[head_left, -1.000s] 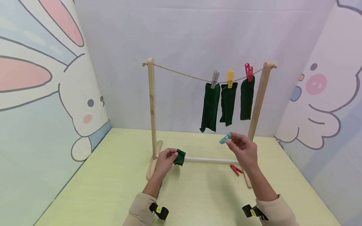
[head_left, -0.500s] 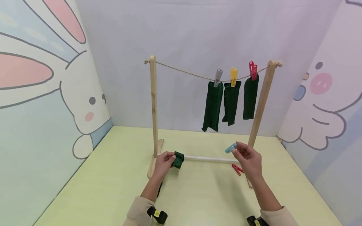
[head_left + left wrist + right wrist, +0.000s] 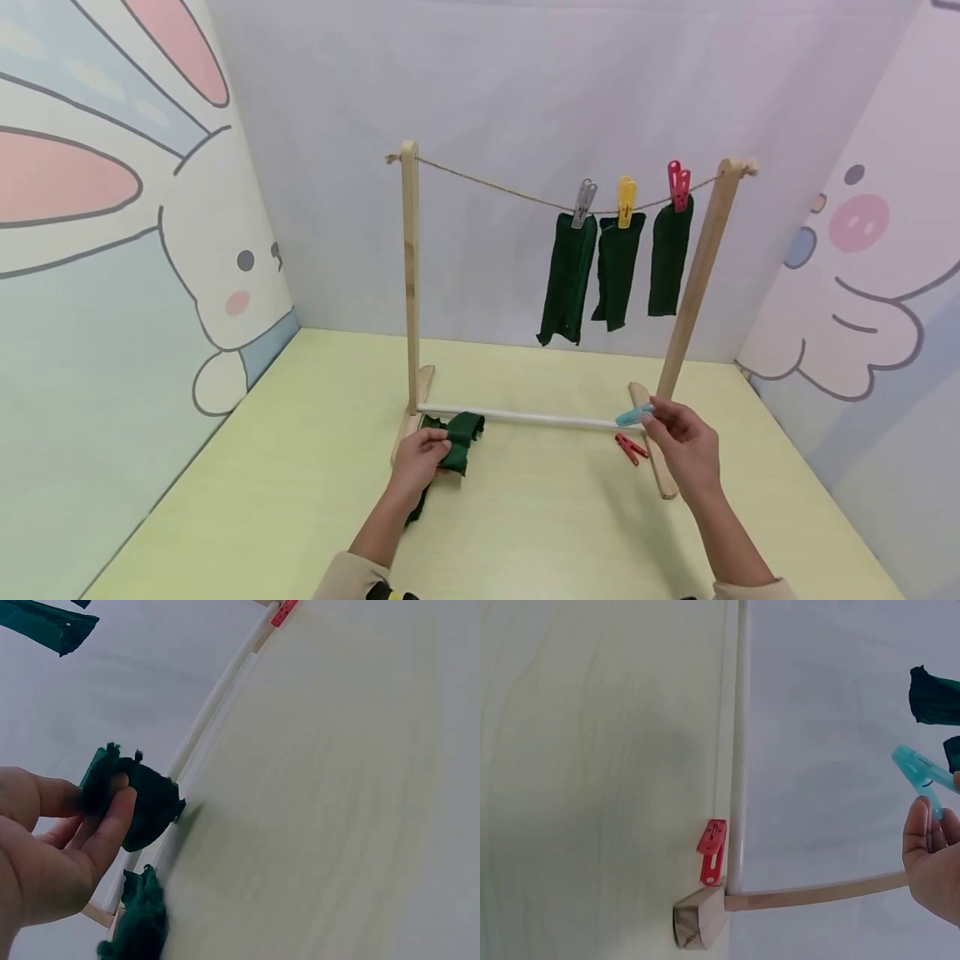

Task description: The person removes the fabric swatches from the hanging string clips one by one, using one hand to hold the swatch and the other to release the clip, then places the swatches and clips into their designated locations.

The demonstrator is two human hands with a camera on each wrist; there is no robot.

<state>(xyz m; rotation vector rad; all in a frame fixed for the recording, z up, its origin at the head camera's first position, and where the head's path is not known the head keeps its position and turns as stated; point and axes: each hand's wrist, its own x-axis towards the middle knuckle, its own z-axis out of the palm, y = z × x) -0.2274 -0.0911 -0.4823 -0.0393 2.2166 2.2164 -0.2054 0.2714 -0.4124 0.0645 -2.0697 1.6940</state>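
Observation:
My left hand (image 3: pixel 416 467) pinches a small dark green cloth (image 3: pixel 459 442) between thumb and fingers, above the table near the rack's left foot. A second dark green cloth (image 3: pixel 142 919) lies below that hand, partly hidden by it in the head view. Between the thumb and fingers of my right hand (image 3: pixel 686 446) is a light blue clothespin (image 3: pixel 633 415), held near the rack's right foot. In the right wrist view the blue clothespin (image 3: pixel 922 776) points away from the fingertips. A red clothespin (image 3: pixel 632 448) lies on the table just left of the right hand.
A wooden rack with a left post (image 3: pixel 410 275), a right post (image 3: pixel 697 279) and a white bottom bar (image 3: pixel 540 418) carries a sagging rope (image 3: pixel 495 181). Three green cloths hang toward its right from grey (image 3: pixel 584 203), yellow (image 3: pixel 627 202) and red (image 3: pixel 679 187) clothespins.
My left hand has drawn back toward me and slightly left with the cloth. The right hand has lowered and moved right, still holding the blue clothespin. The head view has shifted a little.

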